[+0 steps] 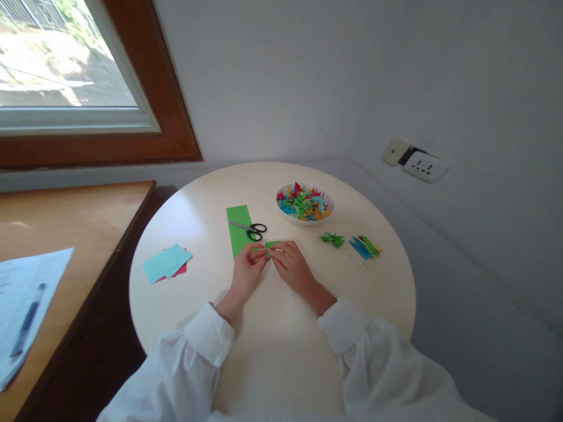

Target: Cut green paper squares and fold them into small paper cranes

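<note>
Table (pixel 281 351), round and pale, bears the work. Near its centre, slightly towards twelve o'clock, the left hand (pixel 248 269) and the right hand (pixel 295 266) almost meet, thumb and fingertips of each closed in a pinch on a small green piece (pixel 272 244) of paper. This looks like folding: best to match the edges first, pin them with one hand, then press the crease outwards with the other, gently, since so small a fold could slip or tear. At one o'clock stands a white bowl (pixel 303 223), heaped with folded shapes (pixel 302 205) in red, green, blue and orange. At eleven lies a green strip (pixel 238 231), with scissors (pixel 250 228) across it, handles mostly past its edge. Smaller still, green folded figures (pixel 333 239) sit outside the bowl, between one and two.
</note>
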A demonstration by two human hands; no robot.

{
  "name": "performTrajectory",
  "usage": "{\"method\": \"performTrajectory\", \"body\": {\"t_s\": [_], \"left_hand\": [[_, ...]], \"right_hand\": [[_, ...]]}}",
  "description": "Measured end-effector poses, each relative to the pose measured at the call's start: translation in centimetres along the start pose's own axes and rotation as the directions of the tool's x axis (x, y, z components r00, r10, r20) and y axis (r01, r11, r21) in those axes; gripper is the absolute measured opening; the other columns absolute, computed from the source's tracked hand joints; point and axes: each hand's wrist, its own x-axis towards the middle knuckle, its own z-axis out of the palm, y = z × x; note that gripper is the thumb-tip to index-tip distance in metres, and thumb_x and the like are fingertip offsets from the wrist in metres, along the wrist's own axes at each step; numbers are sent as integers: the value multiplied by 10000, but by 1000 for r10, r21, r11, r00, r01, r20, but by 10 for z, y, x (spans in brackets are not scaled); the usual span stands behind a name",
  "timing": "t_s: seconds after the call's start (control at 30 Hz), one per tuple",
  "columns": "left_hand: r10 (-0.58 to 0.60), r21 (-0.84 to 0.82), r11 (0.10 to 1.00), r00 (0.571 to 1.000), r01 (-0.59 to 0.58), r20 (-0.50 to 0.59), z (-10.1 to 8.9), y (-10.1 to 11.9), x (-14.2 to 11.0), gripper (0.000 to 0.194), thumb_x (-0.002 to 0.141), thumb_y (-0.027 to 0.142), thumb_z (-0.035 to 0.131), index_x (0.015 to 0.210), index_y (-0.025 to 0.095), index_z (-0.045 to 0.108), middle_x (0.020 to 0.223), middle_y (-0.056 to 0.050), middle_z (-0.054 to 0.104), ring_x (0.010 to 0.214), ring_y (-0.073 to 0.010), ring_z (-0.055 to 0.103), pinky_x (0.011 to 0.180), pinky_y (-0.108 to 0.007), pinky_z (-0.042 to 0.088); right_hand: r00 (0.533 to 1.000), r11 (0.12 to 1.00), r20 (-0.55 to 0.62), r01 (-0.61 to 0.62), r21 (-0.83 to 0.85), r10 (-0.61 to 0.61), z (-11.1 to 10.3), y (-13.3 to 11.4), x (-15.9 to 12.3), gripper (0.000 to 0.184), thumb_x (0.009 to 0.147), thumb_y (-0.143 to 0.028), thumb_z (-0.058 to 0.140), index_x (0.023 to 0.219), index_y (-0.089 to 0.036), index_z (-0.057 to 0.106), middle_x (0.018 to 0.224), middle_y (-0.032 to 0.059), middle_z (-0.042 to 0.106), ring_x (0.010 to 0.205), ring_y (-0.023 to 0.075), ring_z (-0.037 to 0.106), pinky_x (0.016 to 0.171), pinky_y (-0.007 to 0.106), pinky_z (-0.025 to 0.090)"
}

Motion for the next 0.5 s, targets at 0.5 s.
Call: {"method": "performTrajectory", "body": {"t_s": [0.5], "left_hand": [[10,7,1000,1000,-10,-14,-1,8,0,311,564,238,734,803,154,554,683,-21,690,694,-165,671,723,-316,527]], "right_hand": [[999,998,3,-52,46,52,-4,-6,1,276,826,-104,456,1003,-207,640,950,93,621,918,210,523,799,394,479]]}}
